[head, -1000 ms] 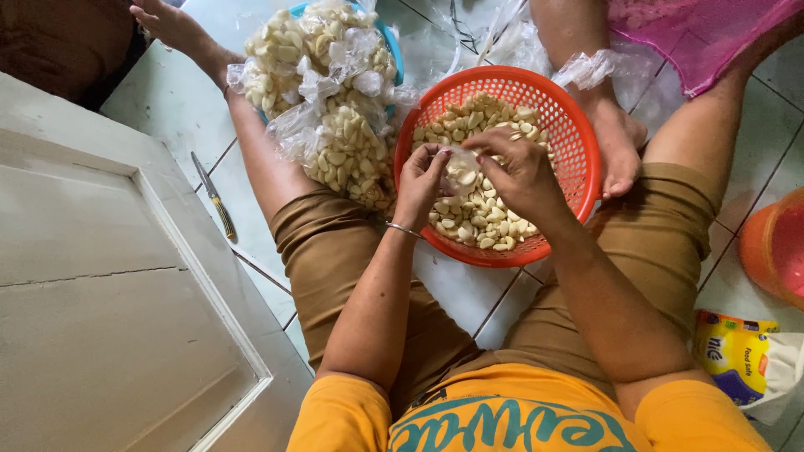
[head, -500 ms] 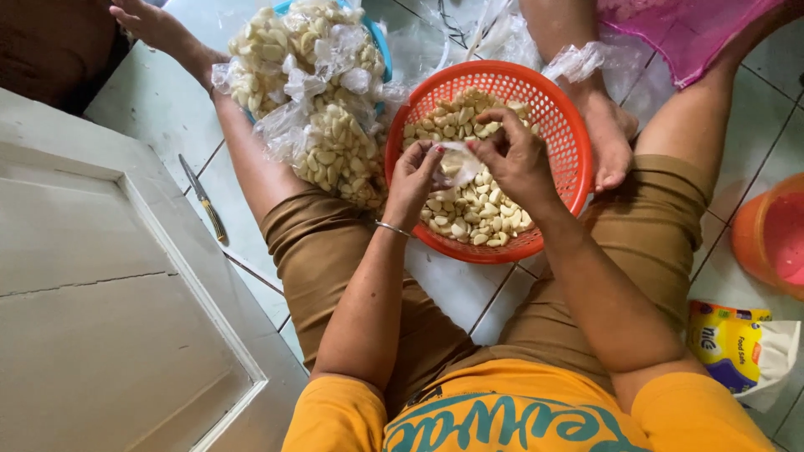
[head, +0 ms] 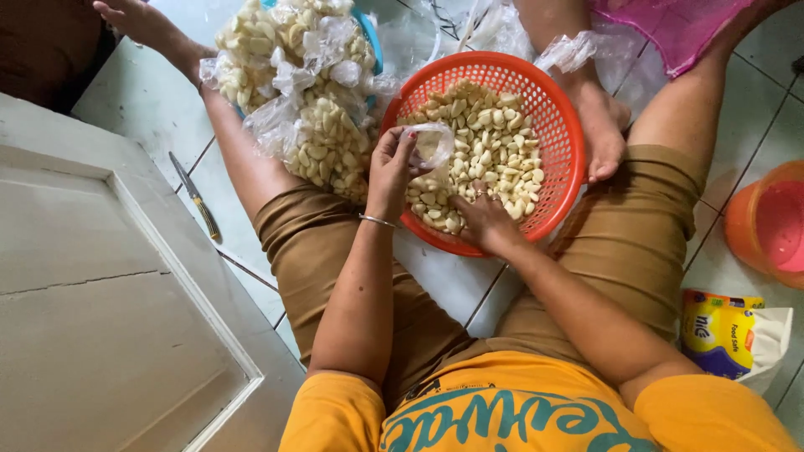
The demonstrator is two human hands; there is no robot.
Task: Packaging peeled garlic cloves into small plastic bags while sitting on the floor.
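Between the knees, on the tiled floor, stands an orange basket [head: 559,125] full of peeled garlic [head: 490,142]. At its near edge the right hand [head: 486,222] lies on the cloves with fingers curled into them, grasping some. Just beside it the left hand [head: 392,167] pinches a small clear bag [head: 431,144] above the garlic. Further left lie filled bags [head: 310,92], and a knife [head: 194,197] on the floor.

A yellow and white packet [head: 729,339] with blue marks lies near right on the tiles; filled clear bags [head: 310,100] heap far left; a small clear bag [head: 431,146] hangs at the basket's left
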